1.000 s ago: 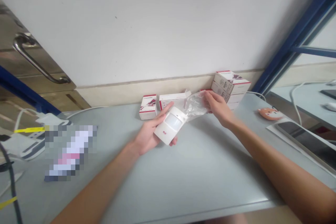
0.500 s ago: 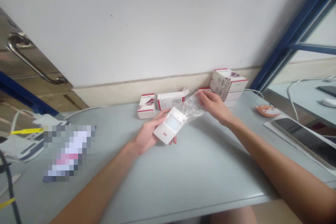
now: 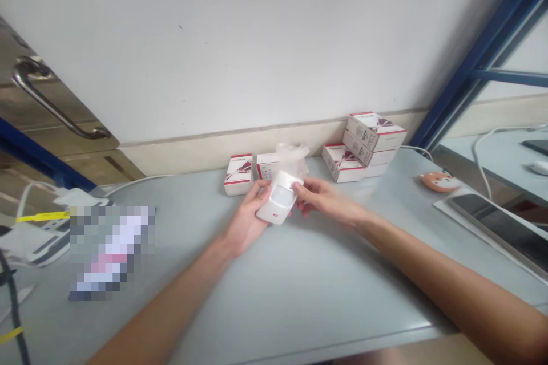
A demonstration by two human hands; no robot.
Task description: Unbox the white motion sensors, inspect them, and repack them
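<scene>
Presently, a white, red-marked device (image 3: 277, 205) is held at a tilt above the bench (image 3: 299, 291), between two hands. Its left side is cradled in the grip of the left hand (image 3: 248, 219), while its upper right edge is pinched in the grip of the right hand (image 3: 323, 198). Behind its upper end, a white box (image 3: 266, 164) is partly covered by a crumpled clear bag (image 3: 291, 157); whether the bag is touched by either hand cannot be told. Just left of that box, a red-and-white carton (image 3: 238, 174) is set, and well to its right, a stack of boxes (image 3: 379, 140) is placed near the wall (image 3: 265, 40).
</scene>
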